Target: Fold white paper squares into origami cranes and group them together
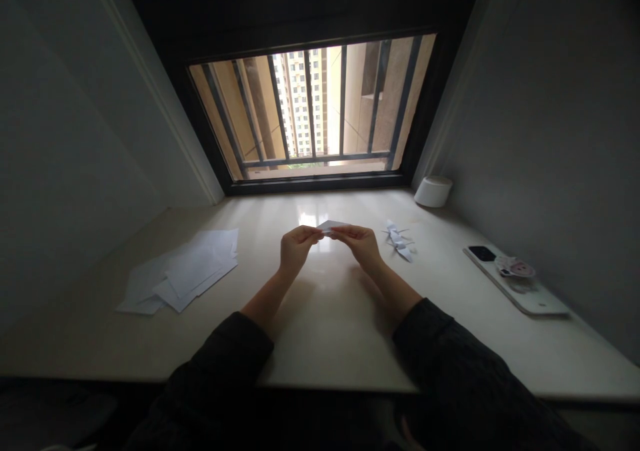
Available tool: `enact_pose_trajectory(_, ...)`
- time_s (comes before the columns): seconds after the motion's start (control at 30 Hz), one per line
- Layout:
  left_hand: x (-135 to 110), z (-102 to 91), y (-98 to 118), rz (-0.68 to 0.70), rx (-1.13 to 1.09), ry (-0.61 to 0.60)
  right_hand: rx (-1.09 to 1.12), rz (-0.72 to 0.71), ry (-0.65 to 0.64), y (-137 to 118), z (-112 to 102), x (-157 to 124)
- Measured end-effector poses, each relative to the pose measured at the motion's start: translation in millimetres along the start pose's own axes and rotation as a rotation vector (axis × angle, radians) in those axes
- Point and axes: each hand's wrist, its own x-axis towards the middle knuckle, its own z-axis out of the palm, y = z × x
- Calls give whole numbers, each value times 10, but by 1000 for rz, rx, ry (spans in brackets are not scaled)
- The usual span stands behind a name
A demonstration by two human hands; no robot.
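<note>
We pinch a small folded piece of white paper (333, 225) between both hands, midway along the pale counter (325, 344) below a barred window (310, 111). Our left hand (295, 247) grips its left end in fingertips; our right hand (363, 244) grips its right. Origami cranes (399, 242) lie just right, loose paper sheets (197, 261) farther left.

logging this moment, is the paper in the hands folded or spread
Folded: the paper shows as a small pointed shape, held between the left hand and right hand; creases too small to tell.
</note>
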Motion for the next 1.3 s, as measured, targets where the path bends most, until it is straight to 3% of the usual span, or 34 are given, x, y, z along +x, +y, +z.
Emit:
enact_pose_trajectory(0.27, -43, 62, -2, 18, -22, 48, 64, -9, 55, 10, 56, -18)
enact_pose_trajectory(0.53, -52, 99, -25, -54, -95, 110, 42, -72, 87, 78, 52, -21)
enact_pose_trajectory(0.93, -82, 107, -24, 2, -32, 99, -14, -114, 130, 89, 67, -40)
enact_pose_trajectory(1.3, -68, 140, -12, -94, -127, 119, 19, -100, 162, 78, 69, -53)
